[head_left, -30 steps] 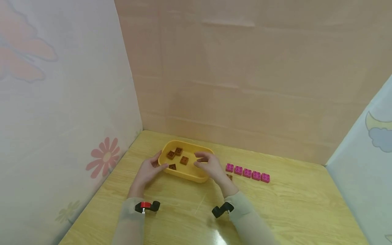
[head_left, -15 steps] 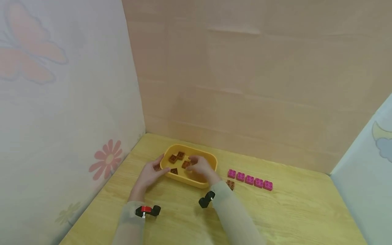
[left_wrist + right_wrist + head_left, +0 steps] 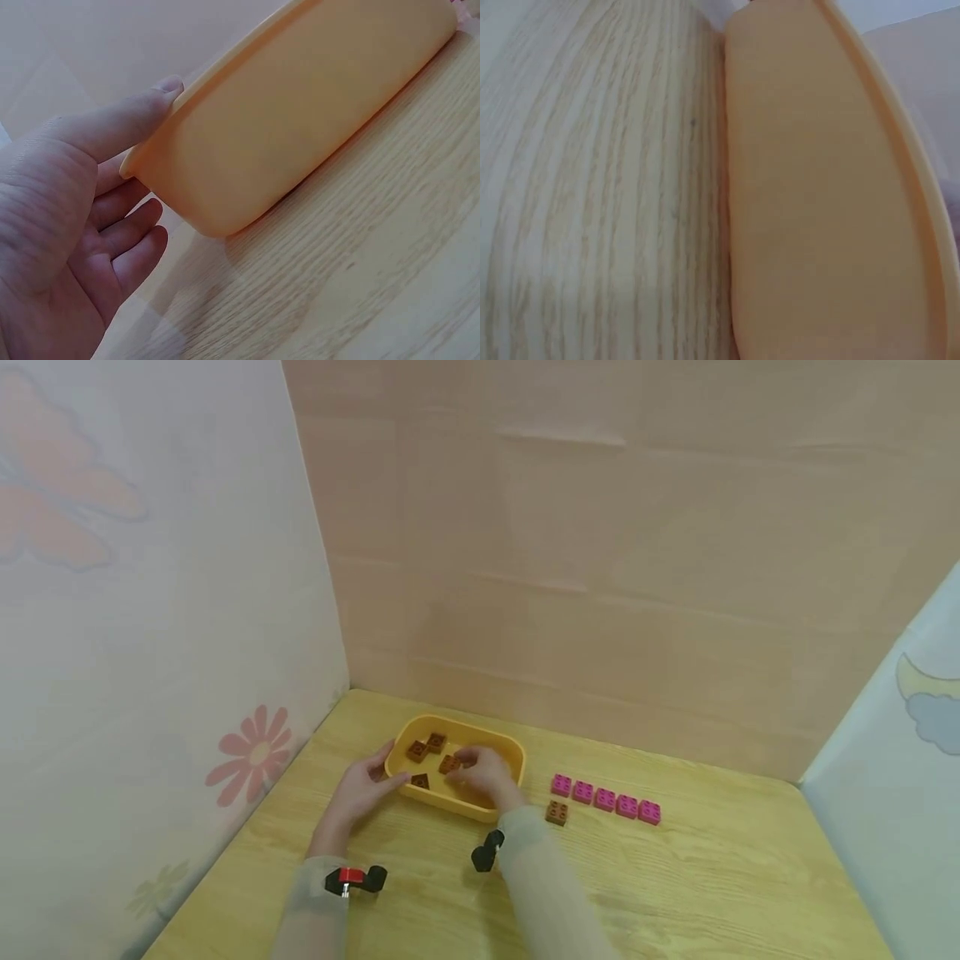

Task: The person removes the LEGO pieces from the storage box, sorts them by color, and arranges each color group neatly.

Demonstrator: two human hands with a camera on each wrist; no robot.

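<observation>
A yellow plastic tub stands on the table, with several brown toy bricks inside. My left hand grips its left end, the thumb over the rim and the other fingers outside under it, as the left wrist view shows on the tub wall. My right hand reaches down into the tub, thumb and fingertips pinching a brown brick. Two brown bricks lie together at the far left inside, and another brown brick sits near my left thumb. Only the tub's side and table fill the right wrist view.
Right of the tub, a row of several pink bricks lies on the wooden table. One brown brick sits just in front of the row's left end. Fabric-covered walls rise behind and at both sides.
My right hand has moved left and down into the tub, from its right side to the brown brick there. My left hand keeps its hold on the tub's end.
</observation>
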